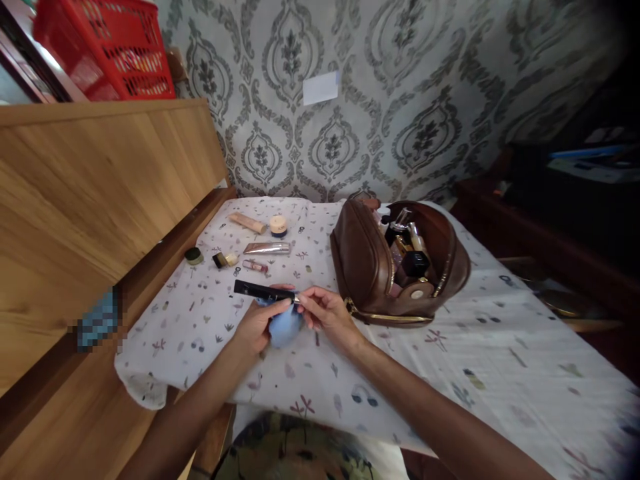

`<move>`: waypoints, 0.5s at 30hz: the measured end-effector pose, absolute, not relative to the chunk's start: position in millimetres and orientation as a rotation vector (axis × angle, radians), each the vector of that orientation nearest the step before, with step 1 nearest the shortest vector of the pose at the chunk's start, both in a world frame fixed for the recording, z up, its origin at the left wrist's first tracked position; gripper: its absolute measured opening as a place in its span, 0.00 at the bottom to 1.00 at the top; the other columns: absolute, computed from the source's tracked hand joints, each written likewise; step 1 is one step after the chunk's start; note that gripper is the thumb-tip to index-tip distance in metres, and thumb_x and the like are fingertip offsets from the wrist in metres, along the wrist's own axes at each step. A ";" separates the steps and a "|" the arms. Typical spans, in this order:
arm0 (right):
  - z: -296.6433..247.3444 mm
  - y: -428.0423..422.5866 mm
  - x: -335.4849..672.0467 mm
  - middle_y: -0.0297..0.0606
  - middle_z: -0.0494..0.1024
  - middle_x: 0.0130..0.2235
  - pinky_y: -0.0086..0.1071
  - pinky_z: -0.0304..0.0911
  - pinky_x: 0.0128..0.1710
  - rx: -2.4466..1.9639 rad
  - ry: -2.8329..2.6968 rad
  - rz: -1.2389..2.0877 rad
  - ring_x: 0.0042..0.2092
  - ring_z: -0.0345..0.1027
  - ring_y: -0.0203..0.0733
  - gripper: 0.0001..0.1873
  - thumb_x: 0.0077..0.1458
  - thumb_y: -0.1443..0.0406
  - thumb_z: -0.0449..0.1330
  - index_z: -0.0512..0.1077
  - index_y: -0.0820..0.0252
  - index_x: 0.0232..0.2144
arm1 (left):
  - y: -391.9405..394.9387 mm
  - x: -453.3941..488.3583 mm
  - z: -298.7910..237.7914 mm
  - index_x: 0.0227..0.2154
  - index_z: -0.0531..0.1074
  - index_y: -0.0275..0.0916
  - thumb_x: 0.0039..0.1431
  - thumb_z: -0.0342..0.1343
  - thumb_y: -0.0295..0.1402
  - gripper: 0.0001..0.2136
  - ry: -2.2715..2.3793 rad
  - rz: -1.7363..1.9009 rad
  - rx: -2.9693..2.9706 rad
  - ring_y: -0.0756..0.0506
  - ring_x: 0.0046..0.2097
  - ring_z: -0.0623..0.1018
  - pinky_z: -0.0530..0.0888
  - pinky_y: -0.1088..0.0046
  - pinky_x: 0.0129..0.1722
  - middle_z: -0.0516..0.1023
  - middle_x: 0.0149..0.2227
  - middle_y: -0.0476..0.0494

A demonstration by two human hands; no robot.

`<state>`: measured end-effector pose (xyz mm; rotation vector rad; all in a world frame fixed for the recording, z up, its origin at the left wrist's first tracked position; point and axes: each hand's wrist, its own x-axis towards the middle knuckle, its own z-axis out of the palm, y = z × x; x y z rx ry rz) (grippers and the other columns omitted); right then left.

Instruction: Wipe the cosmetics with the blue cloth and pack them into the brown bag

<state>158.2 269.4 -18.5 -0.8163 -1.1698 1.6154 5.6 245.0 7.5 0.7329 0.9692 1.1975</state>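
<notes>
My left hand [255, 325] is closed around a black cosmetic tube [257, 291] and a light blue cloth [286, 329], which hangs below the tube. At the tube's right end my right hand [327, 313] pinches its tip, where a small silvery part shows. The tube lies almost level above the table. Beyond my hands are a small pink lip gloss tube [255, 266], a silvery-pink squeeze tube [267, 248], a beige tube [247, 223] and a round jar [278, 226]. Further left are a small black-and-cream item [225, 260] and a dark round pot [193, 255].
An open brown leather cosmetic bag [367, 260], filled with several bottles and cases, stands right of my hands. A patterned white cloth [480, 400] covers the table. A wooden panel [110, 193] rises at left, with a red basket [105, 50] above it. Patterned wallpaper is behind.
</notes>
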 end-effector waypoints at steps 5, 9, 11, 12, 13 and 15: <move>-16.7 274.9 163.3 0.31 0.73 0.23 0.25 0.50 0.17 -0.822 -1.166 1.579 0.18 0.58 0.28 0.23 0.44 0.47 0.70 0.72 0.60 0.25 | 253.0 -31.3 17.3 0.33 0.75 0.40 0.39 0.72 0.37 0.17 1.038 1.418 0.725 0.51 0.30 0.75 0.70 0.79 0.28 0.78 0.31 0.51; -15.9 278.2 167.0 0.32 0.74 0.24 0.26 0.52 0.18 -0.839 -1.107 1.584 0.20 0.60 0.29 0.22 0.42 0.49 0.71 0.73 0.61 0.26 | 252.8 -56.1 25.0 0.32 0.75 0.40 0.40 0.72 0.38 0.17 1.124 1.538 0.744 0.54 0.25 0.71 0.66 0.82 0.21 0.74 0.26 0.55; -15.0 278.4 167.1 0.32 0.75 0.25 0.25 0.52 0.18 -0.828 -1.041 1.614 0.20 0.60 0.29 0.21 0.41 0.50 0.72 0.73 0.61 0.26 | 249.2 -60.7 24.9 0.32 0.75 0.39 0.38 0.73 0.37 0.18 1.162 1.510 0.779 0.56 0.22 0.68 0.63 0.84 0.19 0.71 0.22 0.57; -14.4 278.3 166.9 0.32 0.75 0.26 0.25 0.52 0.18 -0.813 -0.992 1.634 0.21 0.60 0.29 0.21 0.40 0.51 0.73 0.74 0.60 0.27 | 246.9 -61.2 23.8 0.33 0.76 0.38 0.37 0.73 0.37 0.19 1.176 1.497 0.790 0.56 0.21 0.68 0.63 0.84 0.18 0.70 0.21 0.57; -13.8 278.3 166.6 0.31 0.74 0.26 0.24 0.53 0.18 -0.793 -0.937 1.658 0.22 0.61 0.28 0.20 0.39 0.53 0.74 0.75 0.60 0.28 | 244.4 -60.8 22.1 0.33 0.76 0.38 0.36 0.74 0.36 0.19 1.185 1.489 0.793 0.56 0.22 0.68 0.64 0.85 0.19 0.70 0.21 0.57; -12.9 278.3 166.2 0.30 0.74 0.27 0.23 0.55 0.20 -0.735 -0.822 1.709 0.23 0.62 0.28 0.21 0.36 0.56 0.76 0.78 0.60 0.31 | 239.0 -58.1 17.5 0.33 0.76 0.38 0.36 0.75 0.36 0.19 1.183 1.477 0.789 0.56 0.23 0.70 0.67 0.85 0.22 0.72 0.22 0.56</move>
